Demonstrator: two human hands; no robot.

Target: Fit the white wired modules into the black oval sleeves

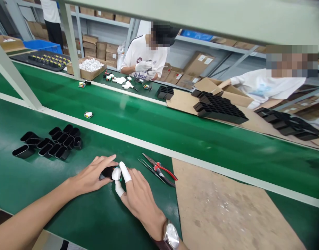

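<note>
Small black plastic housing (pixel 107 172) lay on the green table mat (pixel 78 215), directly between the two hands and touching both. It was mostly covered, so its open end could not be made out.

Containers: an open brown cardboard box (pixel 84 73) on the far side of the green conveyor belt (pixel 175 128) held a heap of small white parts (pixel 91 64). A blue plastic crate (pixel 42 45) stood further left; its contents were not visible. A cluster of empty black oval shells (pixel 53 142) sat on the mat, well left of the hands.

Left hand (pixel 90 177): fingers extended and loosely curved over the housing, pinning it against the mat. Right hand (pixel 140 199): thumb and index finger, both in white finger cots (pixel 125 172), were closed on the housing's near end, the other fingers curled under. A silver wristwatch (pixel 171 236) was on that wrist.

Red-handled pliers (pixel 161 170) and thin metal tweezers (pixel 150 168) lay just right of the hands, beside a brown cardboard sheet (pixel 227 208).
</note>
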